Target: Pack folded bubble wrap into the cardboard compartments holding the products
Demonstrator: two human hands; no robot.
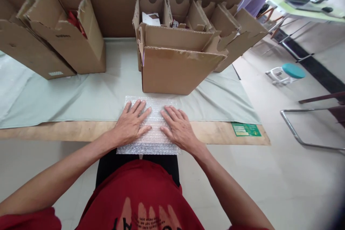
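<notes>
A clear sheet of bubble wrap lies at the front of the table, its near edge hanging over the wooden rim. My left hand rests flat on its left part, fingers spread and pointing away from me. On the right part my right hand also lies flat, fingers stretched out. Bare bubble wrap shows between the two hands. Just beyond the far edge of the wrap stands a brown cardboard box with an open top.
More open cardboard boxes stand at the back left, one with something red inside. A pale green cloth covers the table. A green label is on the wooden edge. To the right are a teal-topped stool and a metal-framed chair.
</notes>
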